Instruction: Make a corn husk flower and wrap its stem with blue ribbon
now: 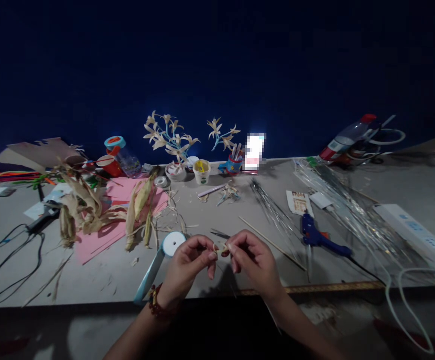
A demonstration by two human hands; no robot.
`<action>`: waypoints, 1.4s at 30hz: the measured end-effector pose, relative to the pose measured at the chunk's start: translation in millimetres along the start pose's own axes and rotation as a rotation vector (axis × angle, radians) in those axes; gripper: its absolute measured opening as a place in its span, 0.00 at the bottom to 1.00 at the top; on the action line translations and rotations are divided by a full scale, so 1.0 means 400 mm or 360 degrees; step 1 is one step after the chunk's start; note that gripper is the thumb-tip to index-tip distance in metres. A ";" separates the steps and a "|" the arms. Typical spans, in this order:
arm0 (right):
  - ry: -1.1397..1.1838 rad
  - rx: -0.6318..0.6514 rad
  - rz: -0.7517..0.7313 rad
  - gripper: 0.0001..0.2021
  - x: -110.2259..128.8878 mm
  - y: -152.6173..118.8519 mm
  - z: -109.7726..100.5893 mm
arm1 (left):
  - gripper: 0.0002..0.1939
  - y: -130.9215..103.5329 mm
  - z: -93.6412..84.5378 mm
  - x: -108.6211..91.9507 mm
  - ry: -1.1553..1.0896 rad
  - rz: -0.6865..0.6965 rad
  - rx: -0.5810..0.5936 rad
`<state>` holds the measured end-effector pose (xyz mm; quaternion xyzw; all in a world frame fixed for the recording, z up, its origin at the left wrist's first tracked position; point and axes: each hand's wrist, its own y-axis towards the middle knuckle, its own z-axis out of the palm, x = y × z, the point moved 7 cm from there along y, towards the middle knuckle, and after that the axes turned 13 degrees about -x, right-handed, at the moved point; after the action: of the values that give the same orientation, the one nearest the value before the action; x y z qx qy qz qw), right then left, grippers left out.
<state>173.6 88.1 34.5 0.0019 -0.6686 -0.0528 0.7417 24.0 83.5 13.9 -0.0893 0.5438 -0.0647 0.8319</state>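
Observation:
My left hand (pixel 189 262) and my right hand (pixel 257 262) meet above the table's front edge, thumbs and forefingers pinched. Between their fingertips is a small pale strip (pixel 221 247), which looks like dried corn husk; the fingers hide much of it. A beaded bracelet (pixel 156 301) circles my left wrist. Beside my left hand lies a roll of light-blue tape (pixel 174 243), its loose end trailing over the table edge. A dark pointed blade (pixel 219 233) shows just behind the hands. To the right of my right hand, a thin wooden stick (pixel 272 242) lies slanted.
Dried corn husks (pixel 86 200) lie on pink paper (pixel 101 240) at left. Husk flowers on blue stems (pixel 170 132) stand behind, near a white cup (pixel 202 172). Right are metal wires (pixel 273 207), a blue glue gun (pixel 324 238), a power strip (pixel 414 232) and cables.

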 end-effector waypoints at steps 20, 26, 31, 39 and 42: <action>-0.0313 -0.0055 -0.0369 0.07 0.049 0.002 -0.012 | 0.09 -0.025 0.011 -0.068 0.0660 0.0746 -0.0112; -0.0302 -0.0094 -0.0428 0.06 0.067 0.005 -0.021 | 0.04 -0.033 0.017 -0.096 0.0865 0.0942 -0.0141; -0.0326 -0.0092 -0.0474 0.06 0.074 0.006 -0.023 | 0.05 -0.034 0.022 -0.112 0.0901 0.1024 -0.0134; -0.0385 -0.0042 -0.0524 0.06 0.070 0.000 -0.007 | 0.02 -0.045 0.052 -0.131 0.1016 0.1218 -0.0109; -0.0382 -0.0056 -0.0519 0.06 0.071 0.000 -0.013 | 0.04 -0.043 0.054 -0.133 0.1074 0.1204 -0.0126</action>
<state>181.5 85.3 61.9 0.0908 -0.7420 -0.1839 0.6383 22.4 79.2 73.9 0.1085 0.7786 0.2366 0.5711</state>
